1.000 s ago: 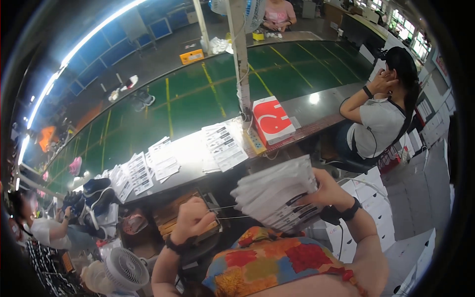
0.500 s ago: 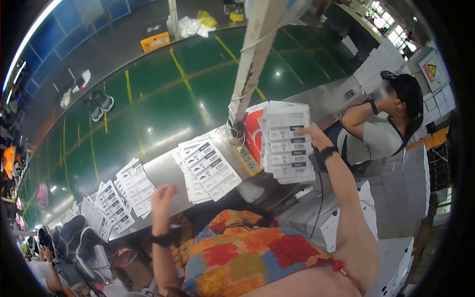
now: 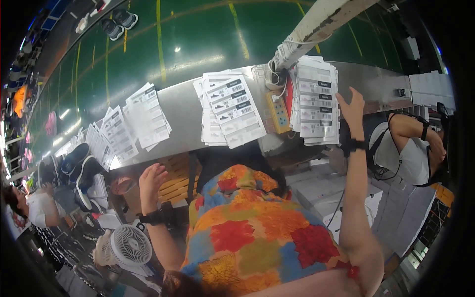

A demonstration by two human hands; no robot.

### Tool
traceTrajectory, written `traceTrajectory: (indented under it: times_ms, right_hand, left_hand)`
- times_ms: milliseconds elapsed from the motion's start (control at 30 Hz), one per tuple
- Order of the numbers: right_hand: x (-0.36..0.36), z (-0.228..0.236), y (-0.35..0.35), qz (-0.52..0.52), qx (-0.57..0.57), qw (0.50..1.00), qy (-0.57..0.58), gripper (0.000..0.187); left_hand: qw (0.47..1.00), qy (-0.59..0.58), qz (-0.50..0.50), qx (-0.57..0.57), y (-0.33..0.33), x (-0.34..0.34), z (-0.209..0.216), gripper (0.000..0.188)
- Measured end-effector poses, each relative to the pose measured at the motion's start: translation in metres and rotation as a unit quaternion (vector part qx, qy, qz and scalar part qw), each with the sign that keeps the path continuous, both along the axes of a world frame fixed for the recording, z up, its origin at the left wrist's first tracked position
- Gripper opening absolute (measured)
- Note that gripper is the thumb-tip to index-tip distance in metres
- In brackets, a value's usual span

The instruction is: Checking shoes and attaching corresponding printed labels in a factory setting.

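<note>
My right hand (image 3: 352,110) is open, thumb and fingers spread, just off the right edge of a thick stack of printed label sheets (image 3: 316,116). That stack lies on the metal bench edge (image 3: 179,106). My left hand (image 3: 152,184) hangs in front of the bench, fingers loosely bent and holding nothing. A second pile of label sheets (image 3: 235,111) lies fanned in the middle. Farther left are more piled sheets (image 3: 148,119) and overlapping sheets (image 3: 118,133).
A yellow power strip (image 3: 278,113) and a post (image 3: 316,29) stand between the right stacks. Behind runs a green belt (image 3: 198,34) carrying a pair of shoes (image 3: 118,24). A white fan (image 3: 129,245) is at lower left. Co-workers sit at right (image 3: 408,148) and left (image 3: 42,205).
My right hand has come off the right stack of label sheets and opened beside it. My left hand remains empty near the bench front. The view has shifted, bringing the fan into sight.
</note>
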State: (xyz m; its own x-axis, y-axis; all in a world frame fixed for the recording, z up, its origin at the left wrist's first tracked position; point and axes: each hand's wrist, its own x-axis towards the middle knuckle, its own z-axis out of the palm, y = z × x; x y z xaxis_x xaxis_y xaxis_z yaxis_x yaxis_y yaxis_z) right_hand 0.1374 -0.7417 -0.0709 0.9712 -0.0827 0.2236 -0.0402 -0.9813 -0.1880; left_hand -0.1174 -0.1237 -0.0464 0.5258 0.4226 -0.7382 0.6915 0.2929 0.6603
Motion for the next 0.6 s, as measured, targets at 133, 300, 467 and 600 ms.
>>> traceTrajectory:
  times_ms: [133,300,467,600]
  right_hand:
    - [-0.069,0.040,0.063,-0.104,0.396,0.910,-0.061,0.025]
    - [-0.150,0.044,0.141,0.050,0.404,0.912,0.054,0.006]
    - [-0.230,-0.033,0.160,0.059,0.420,0.880,0.211,0.015]
    - [-0.285,-0.111,0.155,-0.082,0.425,0.856,0.282,0.021]
  left_hand:
    - [0.999,-0.013,0.026,0.043,0.001,0.008,0.004,0.037]
    - [0.990,-0.069,0.018,0.119,-0.001,0.049,0.021,0.039]
    - [0.981,-0.083,-0.042,0.171,-0.002,0.098,0.042,0.044]
    - [0.959,-0.091,-0.126,0.236,0.041,0.131,0.042,0.044]
